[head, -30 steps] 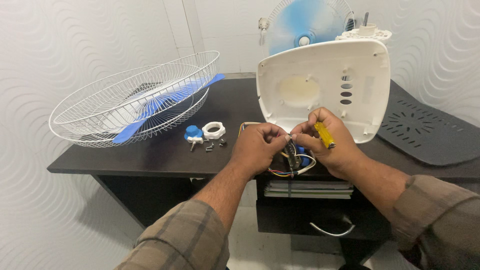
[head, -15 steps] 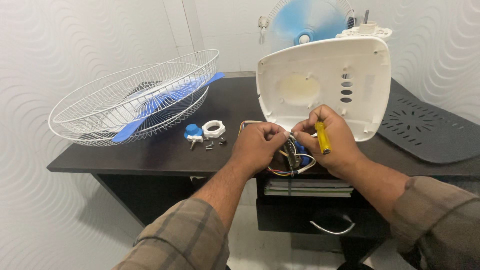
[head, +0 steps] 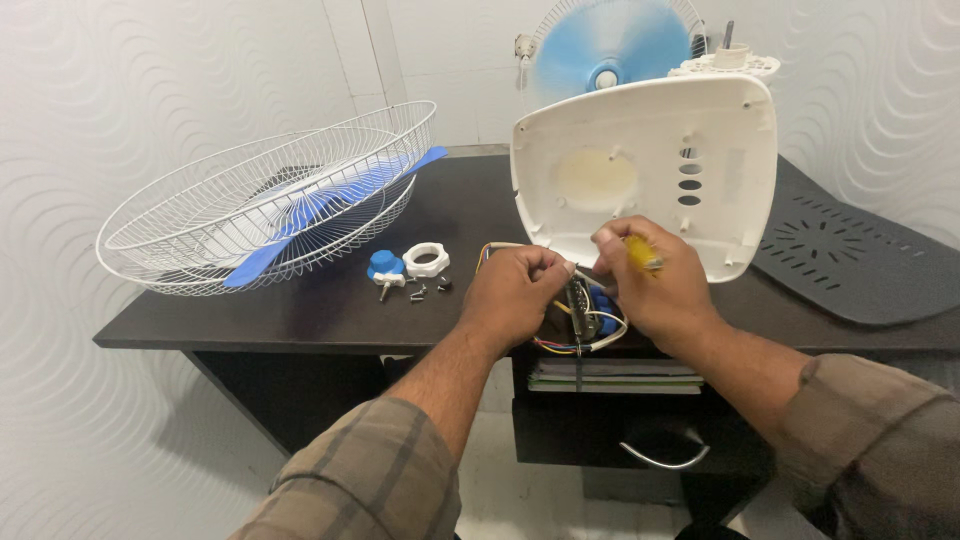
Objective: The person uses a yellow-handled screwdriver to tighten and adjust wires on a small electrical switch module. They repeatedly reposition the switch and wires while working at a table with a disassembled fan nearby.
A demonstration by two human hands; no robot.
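My left hand (head: 518,288) and my right hand (head: 655,283) meet at the front edge of the dark desk (head: 330,305), over a bundle of coloured wires and a small switch block (head: 583,318). The left fingers pinch a wire end. The right hand grips a yellow-handled screwdriver (head: 643,255), its tip aimed at the wires between the hands. Behind them a white plastic fan base cover (head: 650,160) stands tilted on edge, its inner side facing me.
A white wire fan guard (head: 210,215) with a blue blade (head: 330,205) inside lies at the left. A blue knob (head: 384,266), white ring nut (head: 426,260) and small screws (head: 428,290) sit mid-desk. A dark perforated panel (head: 850,255) lies right; a fan head (head: 610,50) stands behind.
The right hand has turned the screwdriver a little, from steep to more level. Both hands stay at the wires.
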